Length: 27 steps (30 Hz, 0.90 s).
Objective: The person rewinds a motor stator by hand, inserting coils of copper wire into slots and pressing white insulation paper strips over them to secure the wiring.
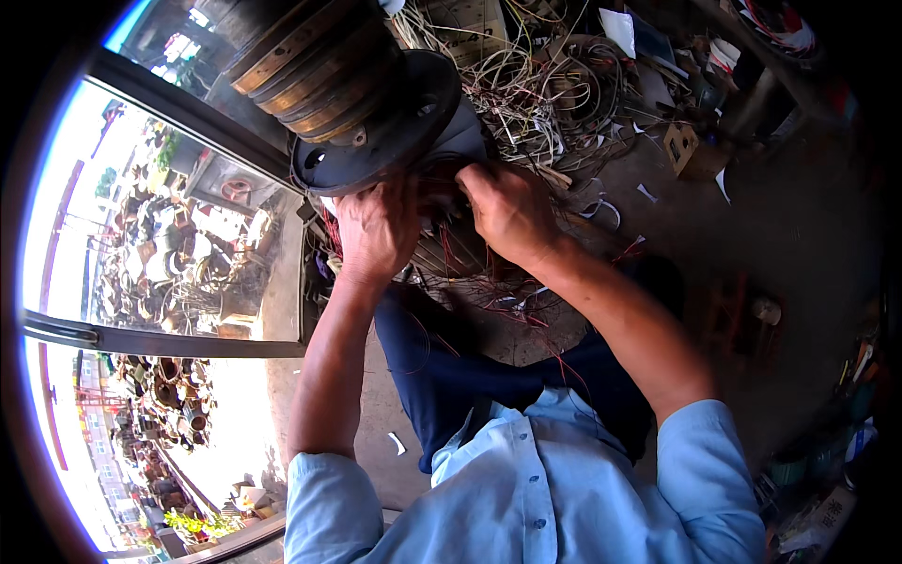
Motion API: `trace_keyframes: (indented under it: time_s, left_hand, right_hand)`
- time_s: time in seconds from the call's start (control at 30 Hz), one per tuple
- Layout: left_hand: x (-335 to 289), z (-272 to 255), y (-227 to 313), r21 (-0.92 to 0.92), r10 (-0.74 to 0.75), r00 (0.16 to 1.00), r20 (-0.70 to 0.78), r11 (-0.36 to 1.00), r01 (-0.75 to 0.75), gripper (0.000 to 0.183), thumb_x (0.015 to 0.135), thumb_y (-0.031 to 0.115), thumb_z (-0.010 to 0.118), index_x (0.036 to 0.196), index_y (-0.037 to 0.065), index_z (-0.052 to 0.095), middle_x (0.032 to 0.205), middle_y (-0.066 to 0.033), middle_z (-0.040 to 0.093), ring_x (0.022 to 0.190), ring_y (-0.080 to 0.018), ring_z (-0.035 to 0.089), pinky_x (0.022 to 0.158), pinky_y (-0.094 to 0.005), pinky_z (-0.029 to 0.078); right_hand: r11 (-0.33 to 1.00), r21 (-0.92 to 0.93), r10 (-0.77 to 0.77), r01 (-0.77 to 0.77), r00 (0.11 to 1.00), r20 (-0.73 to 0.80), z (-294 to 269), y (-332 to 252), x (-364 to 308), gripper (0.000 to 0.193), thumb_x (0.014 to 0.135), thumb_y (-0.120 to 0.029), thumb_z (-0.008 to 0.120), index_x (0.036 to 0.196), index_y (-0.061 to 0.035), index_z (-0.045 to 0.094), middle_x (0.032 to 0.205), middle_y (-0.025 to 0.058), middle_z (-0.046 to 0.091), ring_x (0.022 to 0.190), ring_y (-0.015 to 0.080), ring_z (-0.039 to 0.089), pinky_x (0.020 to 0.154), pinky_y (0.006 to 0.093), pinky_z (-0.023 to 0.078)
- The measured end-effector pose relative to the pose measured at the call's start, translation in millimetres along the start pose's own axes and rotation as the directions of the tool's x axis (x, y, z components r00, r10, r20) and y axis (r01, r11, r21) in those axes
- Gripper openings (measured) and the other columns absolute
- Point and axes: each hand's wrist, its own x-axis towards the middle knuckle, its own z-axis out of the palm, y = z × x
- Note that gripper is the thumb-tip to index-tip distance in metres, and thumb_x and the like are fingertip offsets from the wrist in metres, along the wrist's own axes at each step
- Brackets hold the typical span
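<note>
One ringed cylinder point(324, 70), brown and brassy, tilted, at the upper left of the person's work, with a dark disc point(399, 136) at its lower end, holes showing in its face. Two bare hands, a little apart: the left hand point(378, 230) at the disc's lower edge, fingertips hidden (from where I stand I cannot tell whether they grip anything); the right hand point(512, 211) just beside the disc's lower right, fingers curled in, what lies between them too dark to tell. Thin red wires point(447, 246), a loose lot, hanging below and between the hands. One large tangle of pale and reddish wiring point(540, 108), heaped beyond the right hand. One open cardboard box point(693, 152), on the floor point(799, 240) farther right, paper scraps point(646, 193) near it. One metal-framed window point(178, 343), at the person's left. One light blue shirt point(498, 489) and dark blue trousers point(489, 378), worn by the person.
</note>
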Motion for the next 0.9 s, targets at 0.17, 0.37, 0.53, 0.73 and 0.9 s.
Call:
trace_keyframes:
  time_s: [0.17,0.37,0.53,0.73,0.9]
  left_hand:
    - [-6.3,-10.4,13.1,-0.134,-0.059,0.997,-0.041,0.99,0.053,0.027,0.096,0.018,0.067,0.12,0.005,0.069,0.114,-0.0211,0.069,0.108,-0.0417,0.062,0.096,-0.0515,0.045]
    - [-3.4,-9.4,25.1,-0.206,-0.272,0.962,0.006,0.941,0.268,0.029,0.094,0.025,0.072,0.116,0.005,0.071,0.12,-0.02,0.069,0.112,-0.0427,0.06,0.104,-0.0512,0.041]
    - [6.5,2.5,26.9,-0.205,-0.323,0.946,-0.01,0.927,0.314,0.036,0.096,0.031,0.07,0.121,0.006,0.071,0.124,-0.0197,0.069,0.117,-0.0414,0.06,0.11,-0.0517,0.035]
    - [11.5,4.2,26.3,-0.172,-0.289,0.957,0.002,0.943,0.284,0.037,0.095,0.03,0.071,0.124,0.008,0.072,0.122,-0.0203,0.069,0.118,-0.0415,0.06,0.107,-0.0516,0.038]
    - [13.7,7.3,26.8,-0.144,-0.305,0.952,-0.017,0.943,0.3,0.034,0.096,0.028,0.07,0.123,0.008,0.072,0.12,-0.021,0.069,0.115,-0.0412,0.062,0.101,-0.0529,0.042]
  right_hand:
    - [0.96,0.263,0.116,-0.096,0.991,-0.063,-12.4,9.8,-21.9,0.018,0.087,0.001,0.073,0.104,-0.0033,0.067,0.091,0.0151,0.072,0.082,0.0352,0.071,0.069,0.0416,0.056]
    - [0.912,0.338,0.243,-0.234,0.97,0.014,-12.0,17.2,-28.9,0.014,0.088,-0.004,0.074,0.1,-0.0049,0.068,0.091,0.0139,0.071,0.083,0.0336,0.071,0.071,0.042,0.056]
    - [0.9,0.339,0.276,-0.274,0.96,0.044,-4.7,14.0,-18.2,0.014,0.088,-0.008,0.075,0.099,-0.0059,0.067,0.092,0.0139,0.069,0.082,0.0352,0.069,0.07,0.0434,0.055]
    - [0.875,0.317,0.365,-0.366,0.929,0.065,4.5,14.5,-18.6,0.012,0.089,-0.005,0.076,0.096,-0.0031,0.067,0.084,0.0144,0.072,0.074,0.0303,0.072,0.063,0.0379,0.053]
    - [0.833,0.245,0.476,-0.497,0.868,0.142,-0.8,11.1,-9.0,0.015,0.088,-0.006,0.077,0.098,-0.0042,0.066,0.082,0.0143,0.071,0.073,0.0314,0.071,0.064,0.0396,0.053]
